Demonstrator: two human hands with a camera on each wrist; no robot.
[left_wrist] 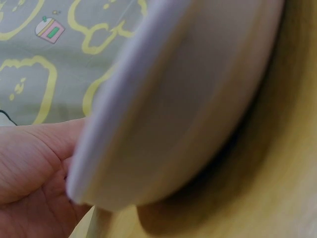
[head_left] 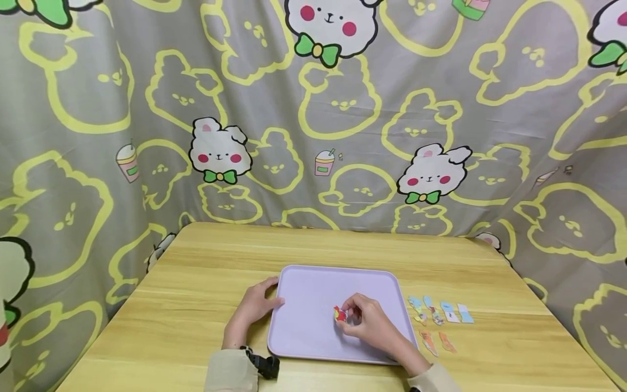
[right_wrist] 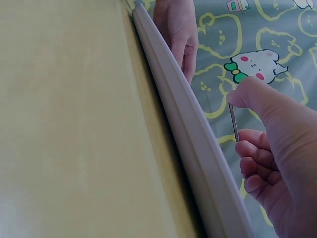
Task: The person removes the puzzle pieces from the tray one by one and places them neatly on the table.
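Observation:
My right hand (head_left: 369, 322) is above the lilac tray (head_left: 308, 326), pinching a small flat puzzle piece (head_left: 340, 313) with a red and yellow picture. Edge-on in the right wrist view, that piece (right_wrist: 233, 121) shows as a thin dark strip between thumb and fingertips; its printed side is hidden there. My left hand (head_left: 254, 305) rests at the tray's left edge, thumb over the rim and fingers along the outside. The left wrist view has the tray's side (left_wrist: 163, 114) close up, covering part of the left hand (left_wrist: 29, 168).
Several cut picture pieces lie on the wooden table (head_left: 196, 305) right of the tray: light blue ones (head_left: 449, 311) in an upper row, orange ones (head_left: 428, 343) below. A patterned curtain (head_left: 274, 109) surrounds the table's back and sides.

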